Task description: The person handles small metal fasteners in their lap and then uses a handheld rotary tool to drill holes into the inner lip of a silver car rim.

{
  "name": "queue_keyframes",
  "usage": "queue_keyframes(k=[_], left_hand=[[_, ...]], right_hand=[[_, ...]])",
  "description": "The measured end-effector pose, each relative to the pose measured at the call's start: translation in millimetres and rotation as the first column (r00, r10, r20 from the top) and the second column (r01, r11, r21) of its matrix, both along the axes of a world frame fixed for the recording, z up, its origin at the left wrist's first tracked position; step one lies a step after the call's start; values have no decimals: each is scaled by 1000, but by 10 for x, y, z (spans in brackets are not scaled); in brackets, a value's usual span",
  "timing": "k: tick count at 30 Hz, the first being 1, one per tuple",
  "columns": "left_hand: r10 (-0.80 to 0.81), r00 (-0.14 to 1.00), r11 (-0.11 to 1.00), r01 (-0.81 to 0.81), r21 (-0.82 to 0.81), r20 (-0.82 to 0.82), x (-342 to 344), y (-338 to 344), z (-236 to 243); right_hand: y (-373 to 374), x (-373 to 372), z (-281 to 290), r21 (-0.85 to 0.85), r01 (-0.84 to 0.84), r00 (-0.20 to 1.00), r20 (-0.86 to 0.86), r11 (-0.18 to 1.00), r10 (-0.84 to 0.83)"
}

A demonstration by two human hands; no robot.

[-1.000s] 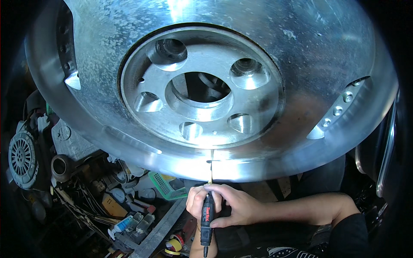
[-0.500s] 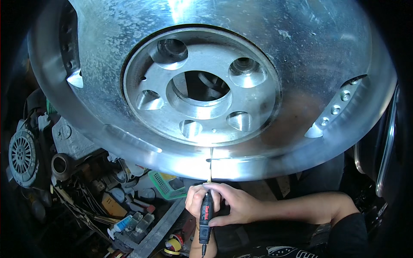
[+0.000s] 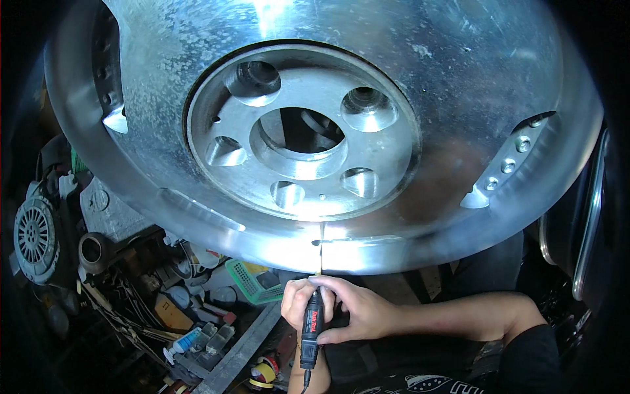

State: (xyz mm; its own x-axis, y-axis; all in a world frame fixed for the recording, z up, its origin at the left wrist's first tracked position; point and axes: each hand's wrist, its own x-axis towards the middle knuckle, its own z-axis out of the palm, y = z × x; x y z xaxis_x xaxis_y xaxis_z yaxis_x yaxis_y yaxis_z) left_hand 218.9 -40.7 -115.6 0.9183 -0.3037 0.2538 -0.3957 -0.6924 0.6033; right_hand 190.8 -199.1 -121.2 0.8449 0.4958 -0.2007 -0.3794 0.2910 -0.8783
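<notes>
A large bare-metal wheel (image 3: 453,98) fills the upper view, with a round hub (image 3: 259,157) of several bolt holes around a central opening. Below its near rim, my two hands steady a slim black rotary tool (image 3: 312,328), its thin shaft reaching up over the shiny rim toward a slot in the metal. My left hand (image 3: 296,306) wraps round the front of the tool. My right hand (image 3: 359,308) has thumb and fingers closed about the tool from the right. Glare on the rim hides exactly where the tip touches.
At lower left lie a green plastic basket (image 3: 237,279), tape rolls (image 3: 264,373), a grey metal bar (image 3: 239,348), small bottles and loose tools. A round slotted cover (image 3: 36,236) stands at far left. A bent chrome tube (image 3: 590,230) rises at right.
The wheel's hub and right-hand slot have shifted slightly left in the view. My hands and the rotary tool have moved a touch left and upward, with the grip unchanged.
</notes>
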Motion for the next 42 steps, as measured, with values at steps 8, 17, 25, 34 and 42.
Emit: queue_keyframes(k=[8,17,25,34,42], left_hand=[[19,1000,1000,-19,8,-11,0,-51,13],[62,998,998,-61,-10,28,-14,-64,-34],[34,999,999,-36,-37,-36,-23,-67,1],[45,999,999,-45,-12,19,-36,-57,4],[38,999,999,-39,19,20,-41,-44,9]], right_hand=[[7,-7,-22,34,26,1000,-2,999,-26],[-19,20,-7,38,31,1000,-1,999,-31],[-15,14,-13,26,32,999,-6,999,-32],[-1,32,-14,16,8,999,33,1000,-9],[13,25,-35,26,9,1000,27,1000,-9]])
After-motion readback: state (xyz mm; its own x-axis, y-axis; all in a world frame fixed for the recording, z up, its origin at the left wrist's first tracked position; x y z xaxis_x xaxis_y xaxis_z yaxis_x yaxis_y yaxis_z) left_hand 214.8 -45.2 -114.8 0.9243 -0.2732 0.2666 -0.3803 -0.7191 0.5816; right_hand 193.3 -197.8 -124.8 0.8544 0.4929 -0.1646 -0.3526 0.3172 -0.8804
